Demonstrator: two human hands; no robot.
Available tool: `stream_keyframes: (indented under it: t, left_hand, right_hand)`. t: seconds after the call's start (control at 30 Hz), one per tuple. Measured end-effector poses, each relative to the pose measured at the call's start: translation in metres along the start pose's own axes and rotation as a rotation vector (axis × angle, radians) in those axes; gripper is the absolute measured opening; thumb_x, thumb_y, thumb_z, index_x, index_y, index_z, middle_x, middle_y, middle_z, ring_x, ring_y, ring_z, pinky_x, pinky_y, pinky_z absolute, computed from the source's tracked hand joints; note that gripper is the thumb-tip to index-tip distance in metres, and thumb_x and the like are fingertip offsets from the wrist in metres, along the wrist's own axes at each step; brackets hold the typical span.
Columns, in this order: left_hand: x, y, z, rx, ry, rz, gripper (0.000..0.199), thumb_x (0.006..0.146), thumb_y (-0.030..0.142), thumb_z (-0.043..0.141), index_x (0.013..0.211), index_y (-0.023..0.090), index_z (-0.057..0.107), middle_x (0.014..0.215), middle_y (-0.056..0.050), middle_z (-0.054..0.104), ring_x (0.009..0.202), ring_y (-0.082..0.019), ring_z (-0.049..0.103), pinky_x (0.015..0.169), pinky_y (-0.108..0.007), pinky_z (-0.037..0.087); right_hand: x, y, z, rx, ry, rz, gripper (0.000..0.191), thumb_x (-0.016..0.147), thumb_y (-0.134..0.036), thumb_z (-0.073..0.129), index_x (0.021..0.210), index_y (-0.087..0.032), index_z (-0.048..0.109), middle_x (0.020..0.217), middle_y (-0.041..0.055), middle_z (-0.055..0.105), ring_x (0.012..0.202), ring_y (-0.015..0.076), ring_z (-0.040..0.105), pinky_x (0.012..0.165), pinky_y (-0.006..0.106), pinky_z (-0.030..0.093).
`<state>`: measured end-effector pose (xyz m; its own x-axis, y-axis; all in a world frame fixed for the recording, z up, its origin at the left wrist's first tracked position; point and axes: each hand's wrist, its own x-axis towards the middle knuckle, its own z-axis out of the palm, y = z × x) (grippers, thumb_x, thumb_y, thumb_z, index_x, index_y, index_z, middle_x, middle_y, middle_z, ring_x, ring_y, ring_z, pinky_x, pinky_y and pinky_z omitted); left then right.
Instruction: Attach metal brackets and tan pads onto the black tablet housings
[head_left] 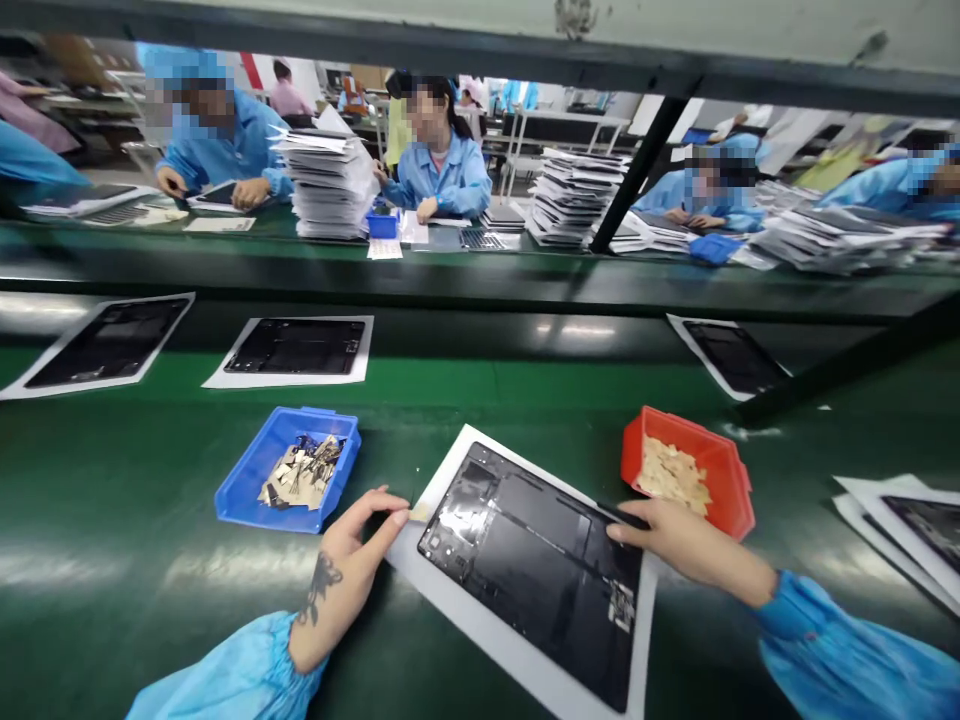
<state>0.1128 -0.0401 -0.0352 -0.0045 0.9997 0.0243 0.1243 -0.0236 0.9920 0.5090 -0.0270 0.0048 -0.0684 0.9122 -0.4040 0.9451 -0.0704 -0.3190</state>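
A black tablet-like housing [540, 560] lies tilted on a white sheet [480, 625] in front of me. My left hand [352, 560] is at the sheet's left corner, thumb and index finger pinched on a small tan piece. My right hand [675, 540] is at the housing's upper right edge, fingers closed round a dark, slim tool [621, 515]. A blue bin [240, 490] with small metallic and tan parts stands beyond my left hand. Beyond my right hand is a red bin [731, 480] holding pale tan pieces.
Further housings on sheets lie behind, at the left [112, 342], centre left [296, 346] and right [731, 357]. More sheets [885, 530] lie at the right edge. A dark slanted post [855, 360] stands at the right. Across the bench, people in blue work beside paper stacks [330, 185].
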Motion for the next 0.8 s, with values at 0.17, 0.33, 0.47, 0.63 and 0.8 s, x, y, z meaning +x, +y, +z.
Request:
stream_keyframes:
  t: [0.17, 0.33, 0.47, 0.63, 0.8]
  left_hand:
    - [0.005, 0.012, 0.007, -0.172, -0.128, -0.298, 0.025, 0.079, 0.038, 0.071, 0.087, 0.016, 0.064, 0.083, -0.001, 0.06, 0.077, -0.013, 0.051, 0.069, -0.02, 0.037]
    - [-0.001, 0.017, 0.008, -0.17, -0.175, -0.347, 0.026, 0.079, 0.038, 0.071, 0.087, 0.015, 0.063, 0.081, -0.001, 0.059, 0.074, -0.012, 0.049, 0.066, -0.02, 0.034]
    - [-0.004, 0.021, 0.001, -0.02, -0.159, -0.314, 0.031, 0.077, 0.044, 0.07, 0.085, 0.014, 0.064, 0.082, -0.003, 0.059, 0.079, -0.016, 0.05, 0.072, -0.022, 0.035]
    - [-0.003, 0.031, -0.001, -0.108, -0.267, -0.418, 0.03, 0.075, 0.042, 0.073, 0.085, 0.014, 0.065, 0.078, -0.002, 0.06, 0.074, -0.014, 0.05, 0.067, -0.02, 0.034]
    - [-0.003, 0.03, 0.002, -0.251, -0.247, -0.501, 0.03, 0.07, 0.037, 0.079, 0.082, 0.013, 0.065, 0.075, -0.002, 0.059, 0.071, -0.012, 0.047, 0.065, -0.018, 0.033]
  right_hand:
    - [0.006, -0.016, 0.014, -0.17, 0.157, 0.058, 0.022, 0.095, -0.029, 0.046, 0.097, -0.023, 0.068, 0.096, 0.0041, 0.065, 0.092, 0.0251, 0.059, 0.075, 0.032, 0.043]
    - [0.008, -0.025, 0.027, -0.257, 0.246, 0.051, 0.023, 0.099, -0.027, 0.044, 0.104, -0.025, 0.066, 0.098, 0.0022, 0.062, 0.09, 0.0223, 0.06, 0.071, 0.03, 0.043]
    - [0.013, -0.025, 0.028, -0.29, 0.28, 0.031, 0.021, 0.099, -0.028, 0.046, 0.103, -0.026, 0.067, 0.095, 0.0007, 0.062, 0.086, 0.021, 0.061, 0.066, 0.03, 0.043]
    - [0.016, -0.024, 0.03, -0.306, 0.314, 0.013, 0.02, 0.098, -0.028, 0.048, 0.103, -0.027, 0.067, 0.093, 0.0008, 0.061, 0.083, 0.0199, 0.061, 0.063, 0.029, 0.042]
    - [0.018, -0.022, 0.032, -0.299, 0.326, 0.008, 0.018, 0.098, -0.028, 0.05, 0.105, -0.026, 0.067, 0.094, 0.0008, 0.061, 0.084, 0.0198, 0.062, 0.064, 0.028, 0.042]
